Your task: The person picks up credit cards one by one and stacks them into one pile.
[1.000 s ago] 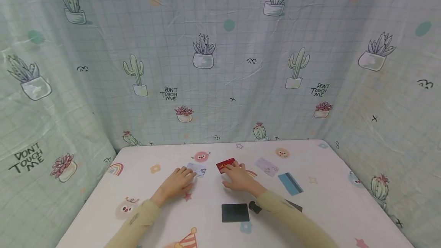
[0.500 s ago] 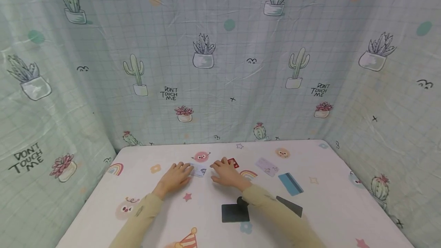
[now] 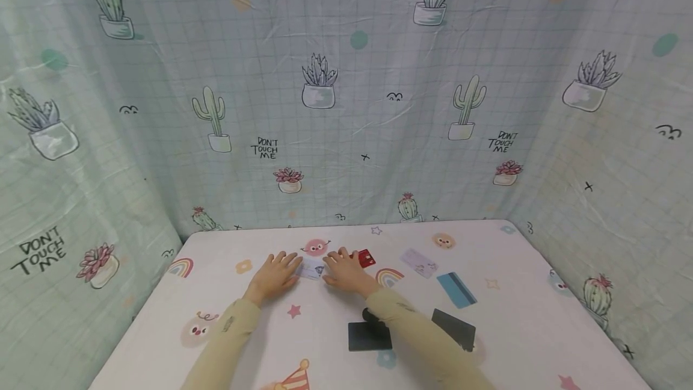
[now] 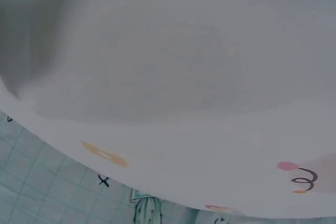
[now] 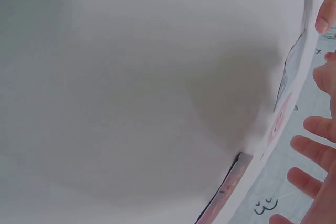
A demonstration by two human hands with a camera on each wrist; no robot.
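One pale card (image 3: 310, 269) between both hands (image 3: 275, 275) (image 3: 349, 274) escapes the left-wrist view.

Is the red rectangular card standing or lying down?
Lying down: the red card shows its face, flat on the white patterned table, partly hidden by the right hand.

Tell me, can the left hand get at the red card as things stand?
Probably not directly: in the head view, the right hand sits between the left hand and the red card, partly hiding the card. The right hand would likely have to move first.
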